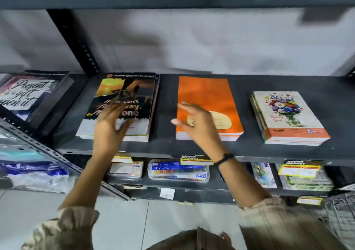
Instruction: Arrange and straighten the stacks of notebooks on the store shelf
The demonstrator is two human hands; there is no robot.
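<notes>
Three stacks of notebooks lie on the dark grey shelf (167, 88). The left stack (132, 88) has a sunset cover with white lettering. The middle stack (205, 92) is orange with a cream label. The right stack (284, 115) shows a flower vase. My left hand (111, 123) hovers over the front of the sunset stack, fingers spread, holding nothing. My right hand (194, 123) floats above the front left part of the orange stack, fingers apart and empty. Both hands are blurred by motion.
A further stack (28, 94) with script lettering lies on the neighbouring shelf at far left. Below, a lower shelf holds a crayon box (178, 171), small packs and more notebooks (305, 178). Yellow price tags (196, 160) hang on the shelf edge. A black upright post (76, 46) stands behind.
</notes>
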